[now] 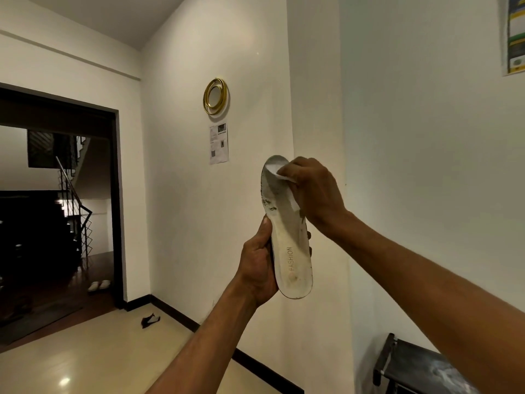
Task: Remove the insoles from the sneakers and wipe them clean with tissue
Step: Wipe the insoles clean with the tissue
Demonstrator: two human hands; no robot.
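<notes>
**A:** What is over on the left?

**B:** A dark doorway [56,194] with a staircase behind it, and a pair of pale slippers [99,285] on the floor inside. Nearer, a small dark thing [150,320] lies on the tiles by the wall. I cannot tell what it is.

**A:** And on the wall?

**B:** A round gold-rimmed mirror [216,96], with a printed sheet of paper [219,143] stuck just below it.

**A:** Where is the insole?

**B:** The insole [292,251] is held up in the air in front of the wall, nearly upright, heel end down, with "FASHION" printed on it. The left hand [255,265] grips its lower half, thumb along the left edge and fingers curled round the back.

**A:** The other hand?

**B:** The right hand [315,189] is bunched round a white tissue [292,199] and presses it against the toe end. Grey smudges mark the insole's left edge.

**A:** Further right?

**B:** A poster [514,35] in the top corner, and a black rack [412,365] at the bottom.
</notes>
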